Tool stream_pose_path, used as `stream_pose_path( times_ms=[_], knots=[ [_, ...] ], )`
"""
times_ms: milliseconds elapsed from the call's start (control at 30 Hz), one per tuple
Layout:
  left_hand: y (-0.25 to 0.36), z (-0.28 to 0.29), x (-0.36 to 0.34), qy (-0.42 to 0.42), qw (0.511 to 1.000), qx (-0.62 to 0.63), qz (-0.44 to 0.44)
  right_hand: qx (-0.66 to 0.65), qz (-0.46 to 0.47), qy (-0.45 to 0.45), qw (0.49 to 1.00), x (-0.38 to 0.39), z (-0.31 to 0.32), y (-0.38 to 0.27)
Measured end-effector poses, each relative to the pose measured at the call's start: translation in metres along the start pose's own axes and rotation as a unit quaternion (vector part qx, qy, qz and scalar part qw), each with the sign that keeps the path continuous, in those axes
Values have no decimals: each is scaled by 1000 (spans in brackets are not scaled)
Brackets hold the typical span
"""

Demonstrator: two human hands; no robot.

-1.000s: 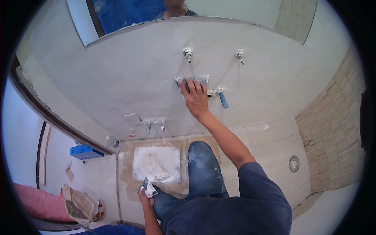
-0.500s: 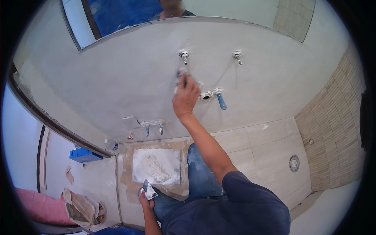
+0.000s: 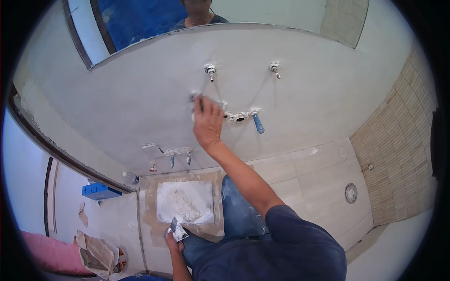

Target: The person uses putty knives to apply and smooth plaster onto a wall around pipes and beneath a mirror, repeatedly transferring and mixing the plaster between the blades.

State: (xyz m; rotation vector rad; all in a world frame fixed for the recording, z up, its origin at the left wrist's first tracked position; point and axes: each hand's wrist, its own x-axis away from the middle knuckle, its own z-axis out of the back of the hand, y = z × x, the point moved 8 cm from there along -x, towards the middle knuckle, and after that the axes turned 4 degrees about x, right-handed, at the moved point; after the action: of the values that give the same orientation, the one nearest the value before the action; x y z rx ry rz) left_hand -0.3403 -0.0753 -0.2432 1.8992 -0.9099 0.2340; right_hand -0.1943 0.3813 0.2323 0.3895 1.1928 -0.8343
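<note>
My right hand (image 3: 208, 124) is closed around a scraper (image 3: 195, 100), smeared by motion, against the grey wall below a bare metal pipe fitting (image 3: 211, 72). Just right of the fingers are rough white-edged holes (image 3: 240, 119) and a blue pipe stub (image 3: 257, 122). Low by my left knee, my left hand (image 3: 174, 242) grips a putty knife (image 3: 177, 229) whose flat blade carries white paste. In front of it, a heap of white paste (image 3: 183, 206) lies on a powder-covered board (image 3: 164, 201), set on brown paper (image 3: 154, 187).
A mirror (image 3: 262, 35) is set in the wall above. Low on the wall are more blue stubs (image 3: 172, 161). At left stand a plastic bottle (image 3: 130, 177), a blue box (image 3: 100, 191) and an opened paper bag (image 3: 96, 253). A round drain (image 3: 350, 193) lies in the tiled floor at right.
My right hand has moved left and slightly down along the wall with the scraper. The left hand still holds the putty knife in nearly the same place. The view has shifted slightly.
</note>
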Motion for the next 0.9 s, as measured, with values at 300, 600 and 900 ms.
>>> stream_pose_path(
  times_ms=[300,600,900],
  knots=[
    [2,1,3,-2,999,31,-11,-34,-168,41,984,-31,49,99],
    [2,-3,-1,-11,1000,23,-17,63,-106,46,991,-48,37,91],
    [1,-2,0,-11,999,32,-10,-4,-189,96,977,-22,46,160]
  ],
)
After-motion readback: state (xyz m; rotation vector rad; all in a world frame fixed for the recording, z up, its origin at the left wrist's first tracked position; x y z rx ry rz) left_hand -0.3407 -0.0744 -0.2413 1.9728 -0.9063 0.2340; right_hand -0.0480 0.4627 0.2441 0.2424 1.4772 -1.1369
